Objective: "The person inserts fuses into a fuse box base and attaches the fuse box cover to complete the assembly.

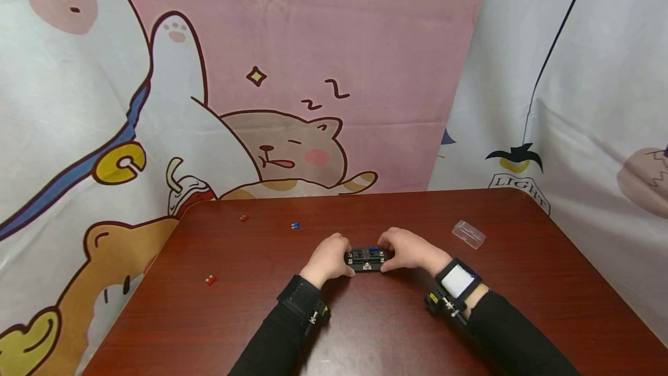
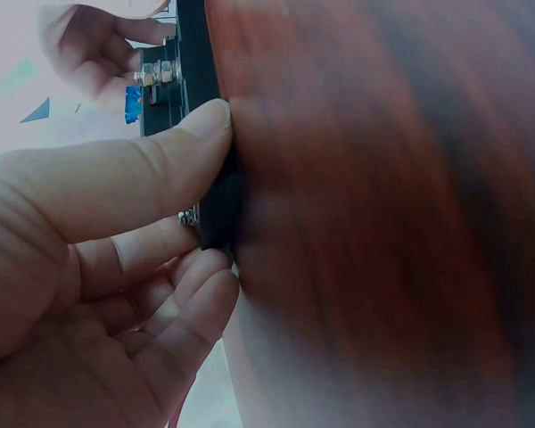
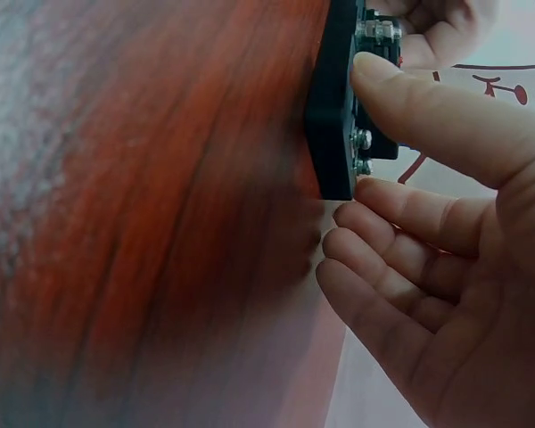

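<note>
My fingers [image 2: 174,236] of both hands pinch the ends of a small black plastic block with metal screws [image 1: 367,259], which sits flat on the red-brown wooden counter [image 1: 365,329] between my left hand [image 1: 329,260] and right hand [image 1: 409,250].

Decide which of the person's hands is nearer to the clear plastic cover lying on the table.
Right. The right hand grips the black block's right end, with the clear plastic cover farther off to its right; the left hand grips the block's far end.
</note>
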A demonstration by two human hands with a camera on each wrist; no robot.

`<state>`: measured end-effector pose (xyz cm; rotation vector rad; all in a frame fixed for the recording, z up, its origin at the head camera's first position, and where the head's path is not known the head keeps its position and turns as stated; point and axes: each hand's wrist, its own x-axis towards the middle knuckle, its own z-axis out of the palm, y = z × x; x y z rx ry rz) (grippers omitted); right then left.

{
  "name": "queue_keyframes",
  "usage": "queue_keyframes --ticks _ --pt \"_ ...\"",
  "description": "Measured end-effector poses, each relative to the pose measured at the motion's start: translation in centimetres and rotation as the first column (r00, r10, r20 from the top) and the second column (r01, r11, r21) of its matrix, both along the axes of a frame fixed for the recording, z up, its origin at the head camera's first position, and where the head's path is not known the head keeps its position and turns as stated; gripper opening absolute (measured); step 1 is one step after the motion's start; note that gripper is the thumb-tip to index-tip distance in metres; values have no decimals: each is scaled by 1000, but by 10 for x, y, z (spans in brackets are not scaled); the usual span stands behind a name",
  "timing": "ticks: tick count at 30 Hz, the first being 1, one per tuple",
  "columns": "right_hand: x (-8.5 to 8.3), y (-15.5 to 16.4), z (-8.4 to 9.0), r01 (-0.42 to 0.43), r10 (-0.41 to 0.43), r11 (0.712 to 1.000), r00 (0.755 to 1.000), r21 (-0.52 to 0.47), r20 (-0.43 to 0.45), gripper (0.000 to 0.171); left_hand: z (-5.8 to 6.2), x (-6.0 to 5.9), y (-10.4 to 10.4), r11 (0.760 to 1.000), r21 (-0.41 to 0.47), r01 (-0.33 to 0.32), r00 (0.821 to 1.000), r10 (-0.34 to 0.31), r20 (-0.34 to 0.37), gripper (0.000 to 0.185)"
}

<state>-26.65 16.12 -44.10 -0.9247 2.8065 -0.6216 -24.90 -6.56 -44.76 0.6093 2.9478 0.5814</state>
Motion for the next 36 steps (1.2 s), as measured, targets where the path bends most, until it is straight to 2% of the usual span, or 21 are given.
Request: queue_keyframes --ticks 10,23,36 --pt "0 1 -5 -8 9 1000 1000 13 -13 39 -1 0 1 1000 -6 0 1000 0 0 43" --pt "1 -2 -3 2 -2 1000 1000 4 -14 34 0 0 -1 1000 8 3 1000 -3 6 43" --pt "1 -4 -1 38 -39 999 999 28 13 34 1 0 -1 1000 -2 13 1000 -13 8 44"
